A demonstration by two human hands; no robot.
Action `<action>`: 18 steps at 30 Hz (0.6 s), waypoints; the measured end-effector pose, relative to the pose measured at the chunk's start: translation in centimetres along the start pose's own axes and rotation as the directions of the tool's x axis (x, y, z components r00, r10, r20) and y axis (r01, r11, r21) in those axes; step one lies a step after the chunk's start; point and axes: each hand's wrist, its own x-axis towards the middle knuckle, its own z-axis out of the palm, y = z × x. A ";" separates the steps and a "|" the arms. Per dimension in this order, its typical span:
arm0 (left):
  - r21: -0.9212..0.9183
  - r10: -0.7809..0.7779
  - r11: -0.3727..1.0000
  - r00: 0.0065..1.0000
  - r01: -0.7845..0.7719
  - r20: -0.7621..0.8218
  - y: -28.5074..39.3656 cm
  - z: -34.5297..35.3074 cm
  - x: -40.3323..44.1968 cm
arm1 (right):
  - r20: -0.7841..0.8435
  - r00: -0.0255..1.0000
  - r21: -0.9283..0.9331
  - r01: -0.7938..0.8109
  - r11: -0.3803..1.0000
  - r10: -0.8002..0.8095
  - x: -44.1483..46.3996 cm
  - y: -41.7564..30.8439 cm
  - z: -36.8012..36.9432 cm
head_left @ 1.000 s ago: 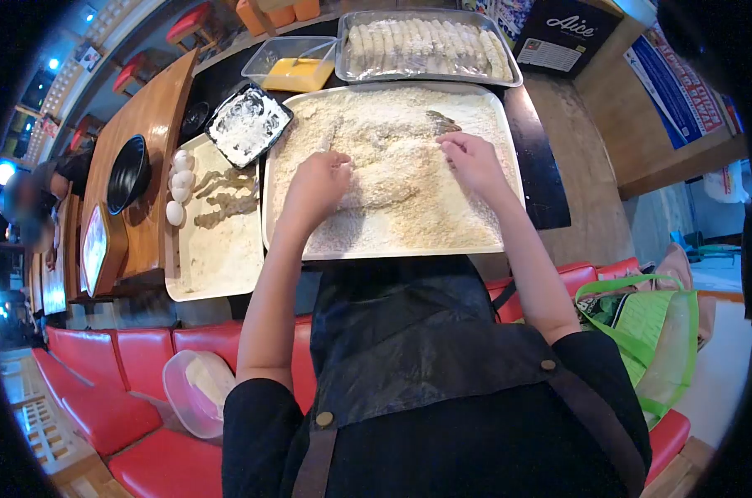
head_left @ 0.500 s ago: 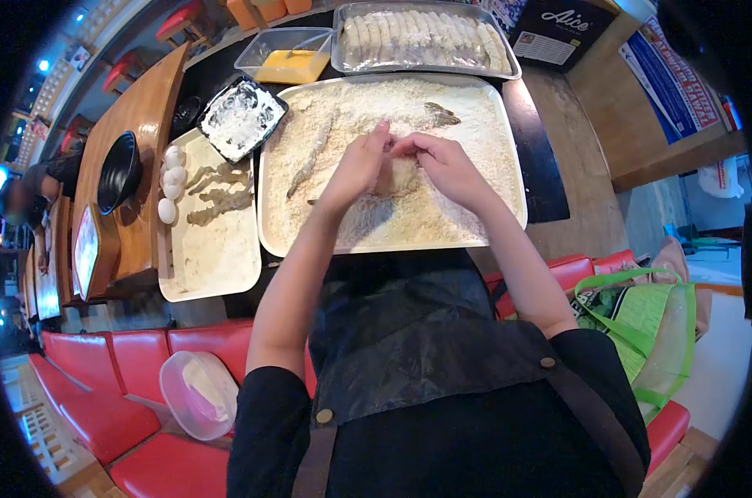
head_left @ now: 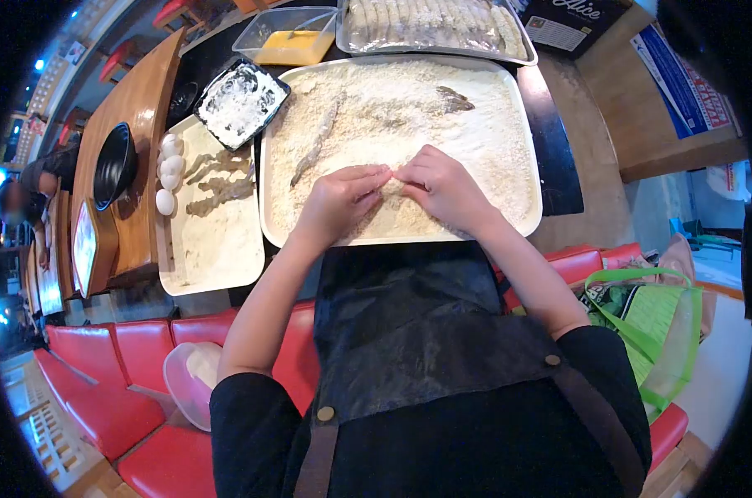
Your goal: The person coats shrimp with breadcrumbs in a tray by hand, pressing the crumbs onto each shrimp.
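My left hand (head_left: 342,199) and my right hand (head_left: 442,189) meet fingertip to fingertip over the near half of a large white tray (head_left: 535,178) of pale breadcrumbs (head_left: 426,222). Both have their fingers closed and bent down; whatever is between or beneath them is hidden. To the left of my hands, a long crumb-dusted shrimp (head_left: 318,141) lies in the crumbs. Beyond my right hand, the dark tail of another shrimp (head_left: 455,100) sticks out of the crumbs.
On the left, a smaller tray (head_left: 214,270) carries several uncoated shrimp (head_left: 220,195) and eggs (head_left: 168,170). A black dish of white flour (head_left: 241,104), a tub of yellow liquid (head_left: 293,48) and a covered tray of coated shrimp (head_left: 430,26) stand behind. A black bowl (head_left: 116,166) is farther left.
Both hands have moved nearer to me, from cupped over the middle of the crumbs to fingertips together at the near side. The view has shifted slightly.
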 end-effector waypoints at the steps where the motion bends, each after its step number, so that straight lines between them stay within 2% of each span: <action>1: 0.000 -0.020 1.000 1.000 0.020 0.004 0.1 0.0 0.0 | 0.016 1.000 -0.026 -0.010 1.000 0.011 0.1 -0.2 -0.1; 6: -0.048 -0.056 0.997 0.998 0.055 -0.019 1.1 -1.8 0.2 | -0.016 1.000 -0.022 0.000 1.000 -0.001 0.9 -1.6 -0.3; 9: 0.047 0.003 0.999 0.993 0.002 -0.117 0.5 -2.5 -0.5 | -0.040 0.999 0.026 0.033 0.999 -0.032 1.4 -2.4 0.3; 11: 0.040 0.011 0.999 0.995 -0.007 -0.102 -0.5 -2.5 -1.4 | -0.009 1.000 0.040 0.018 0.999 -0.018 1.6 -2.5 1.1; 13: 0.052 0.034 0.998 0.993 -0.029 -0.110 -0.8 -2.4 -1.9 | -0.008 1.000 -0.012 0.005 1.000 -0.005 1.7 -2.2 2.0; 18: 0.099 -0.033 0.994 0.991 0.046 -0.129 -0.8 -1.9 -2.0 | 0.015 1.000 -0.104 0.002 0.995 0.000 1.9 -1.9 2.5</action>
